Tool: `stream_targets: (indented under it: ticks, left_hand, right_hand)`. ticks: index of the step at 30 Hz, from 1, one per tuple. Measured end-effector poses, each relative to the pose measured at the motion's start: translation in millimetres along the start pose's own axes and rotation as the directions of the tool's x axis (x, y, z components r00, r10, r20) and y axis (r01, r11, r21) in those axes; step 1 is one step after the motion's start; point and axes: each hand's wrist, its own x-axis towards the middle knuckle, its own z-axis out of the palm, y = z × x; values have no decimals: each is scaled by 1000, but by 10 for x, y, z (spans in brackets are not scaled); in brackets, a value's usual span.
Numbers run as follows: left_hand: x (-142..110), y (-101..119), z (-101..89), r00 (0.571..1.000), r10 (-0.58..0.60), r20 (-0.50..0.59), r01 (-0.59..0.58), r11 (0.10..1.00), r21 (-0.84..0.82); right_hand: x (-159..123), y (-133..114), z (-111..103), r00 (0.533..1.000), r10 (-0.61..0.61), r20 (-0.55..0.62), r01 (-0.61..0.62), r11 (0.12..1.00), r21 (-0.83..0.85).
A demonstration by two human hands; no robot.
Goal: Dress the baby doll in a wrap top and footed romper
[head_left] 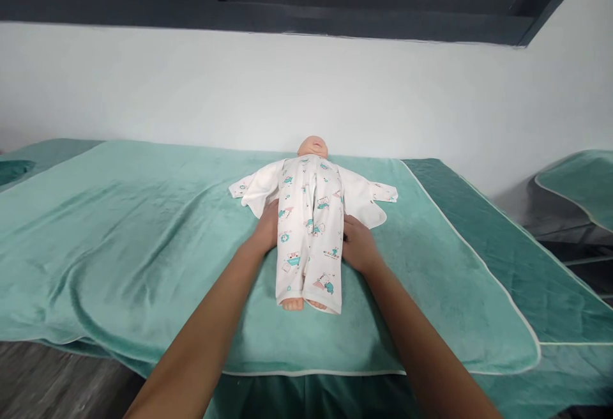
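Observation:
A baby doll (313,145) lies on its back, its head toward the wall and its feet toward me. White printed baby trousers (328,240) cover it from the upper chest down to the hems, where the toes show. Beneath them a white baby shirt (262,184) is spread out, its front panels open to both sides. My left hand (268,226) is closed at the left edge of the trousers, its fingertips hidden by the cloth. At the opposite edge, my right hand (359,244) has its fingers curled in against the trousers, the tips partly out of sight.
A light green blanket (143,227) with some folds lies under the doll. Darker green quilted bedding (517,266) extends to the right. Behind the bed rises a white wall (191,87) below a dark barred window frame (364,13). Another green-covered surface (582,179) stands at far right.

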Motion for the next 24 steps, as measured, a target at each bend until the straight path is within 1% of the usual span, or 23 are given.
stream_targets:
  ticks: [3, 5, 7, 9, 11, 13, 14, 17, 19, 21, 24]
  left_hand:
    - [-96, -1, -42, 989, 81, 121, -90, 993, 74]
    - [-146, 2, -62, 982, 122, 147, -139, 984, 110]
    - [-178, 5, -70, 980, 132, 148, -156, 973, 169]
    - [-201, 6, -72, 987, 102, 122, -132, 956, 264]
    - [-227, 8, -78, 994, 72, 85, -98, 926, 365]
    - [-262, 18, -96, 996, 71, 61, -90, 896, 435]
    - [-285, 26, -110, 994, 84, 65, -105, 883, 457]
    - [-378, 60, -161, 982, 133, 133, -184, 835, 518]
    - [-459, 77, -198, 972, 153, 178, -227, 809, 542]
    - [-539, 80, -234, 965, 167, 203, -250, 822, 512]
    - [-621, 73, -284, 960, 169, 224, -243, 899, 363]
  right_hand:
    - [12, 11, -1, 999, -4, -42, 6, 999, 33]
    - [12, 22, -5, 997, -5, -74, 10, 997, 74]
    - [8, 31, -15, 993, 9, -114, 6, 992, 128]
    - [6, 33, -25, 988, 29, -153, -2, 984, 177]
    - [11, 29, -32, 985, 36, -167, -2, 980, 201]
    - [18, 21, -32, 987, 30, -156, 1, 981, 196]
    - [19, 18, -31, 989, 27, -146, 1, 983, 185]
    - [-1, 23, -38, 994, 3, -108, 13, 988, 152]
    - [-42, 38, -64, 997, -50, -60, 58, 989, 136]
    - [-96, 56, -112, 992, -123, 6, 122, 986, 112]
    - [-174, 76, -197, 975, -208, 77, 203, 977, 68]
